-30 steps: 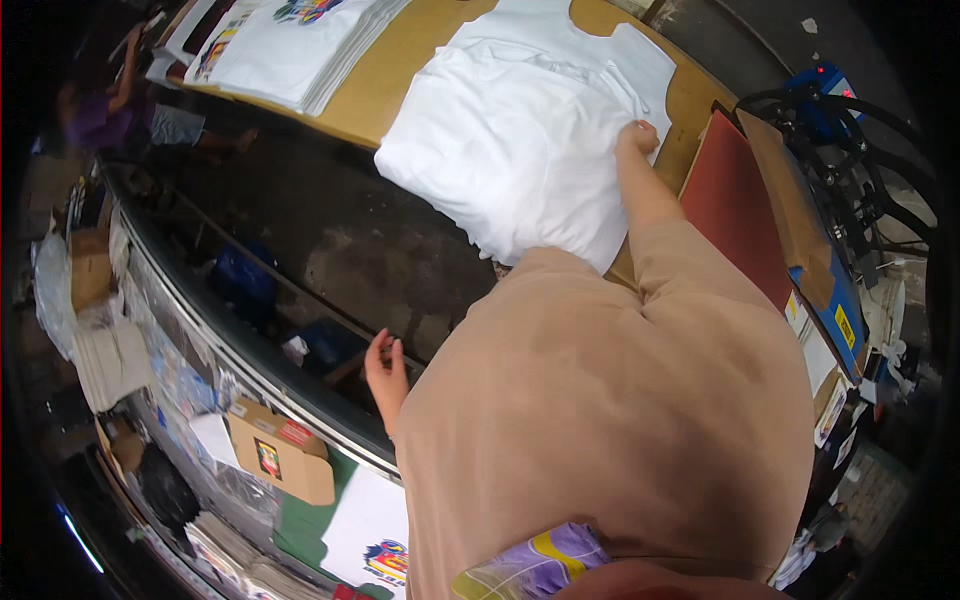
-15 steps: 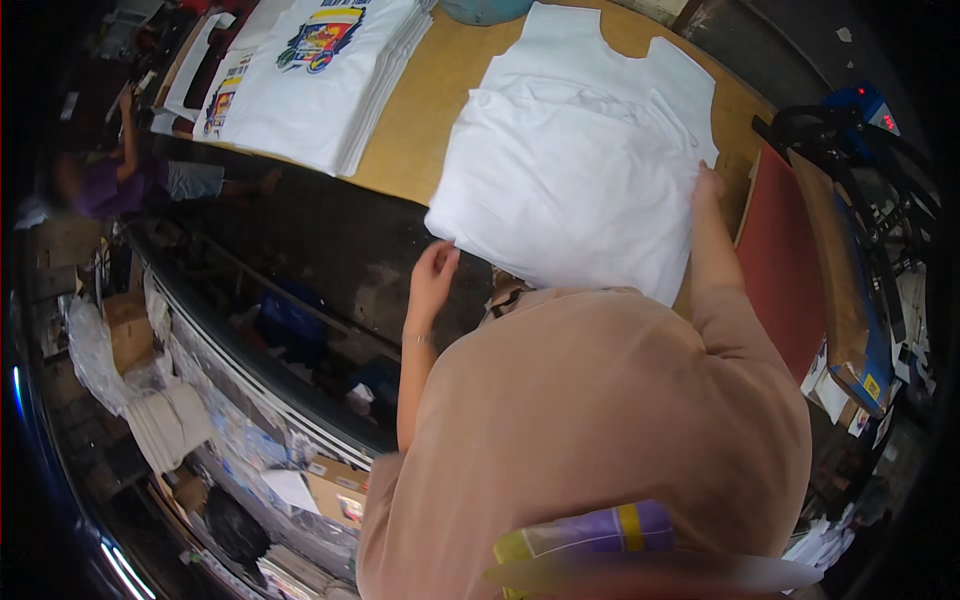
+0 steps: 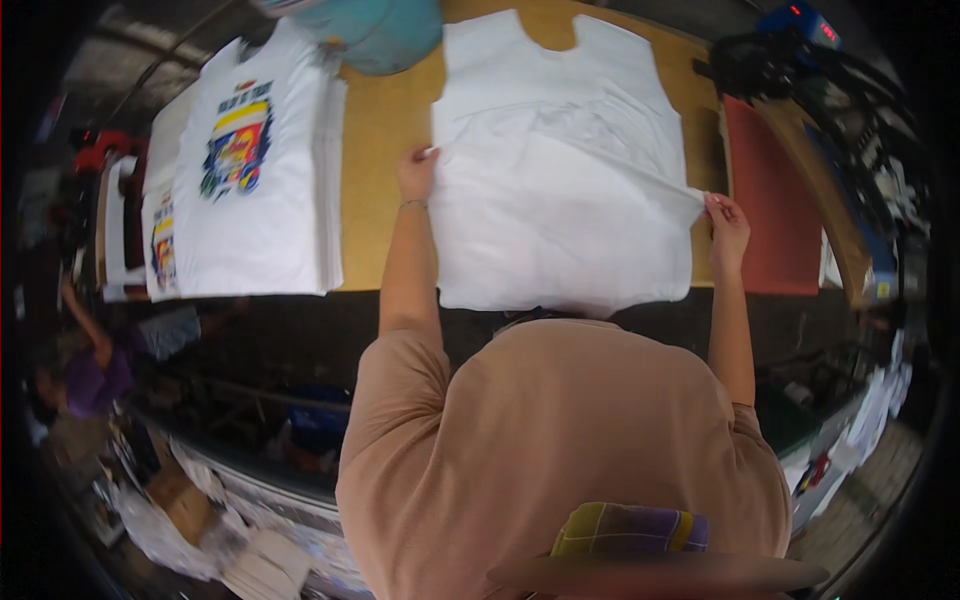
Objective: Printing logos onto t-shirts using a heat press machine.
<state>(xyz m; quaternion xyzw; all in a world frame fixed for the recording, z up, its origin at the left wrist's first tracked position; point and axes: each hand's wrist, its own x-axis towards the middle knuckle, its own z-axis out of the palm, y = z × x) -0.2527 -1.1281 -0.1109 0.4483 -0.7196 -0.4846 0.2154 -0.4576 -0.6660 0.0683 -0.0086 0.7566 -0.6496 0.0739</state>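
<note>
A white sleeveless shirt (image 3: 560, 210) lies on the wooden table in front of me, its neckline pointing away and its lower part rumpled. My right hand (image 3: 728, 222) pinches the fabric at the shirt's right side and pulls a fold taut across it. At the opposite edge, my left hand (image 3: 417, 175) is closed with its fingertips on the shirt's left side. To the left stands a thick stack of white printed shirts (image 3: 235, 200), bearing a colourful design on the top one.
The wooden table (image 3: 385, 190) reaches under both piles. A teal tub (image 3: 385, 35) stands at its far edge. On the right are a red board (image 3: 775, 200), a cardboard piece (image 3: 815, 190) and black machinery (image 3: 770, 70). A person in purple (image 3: 100, 380) is at the far left.
My left hand has risen from the near left corner to the shirt's left edge. My right hand now draws the fabric outward into a fold. The view has turned.
</note>
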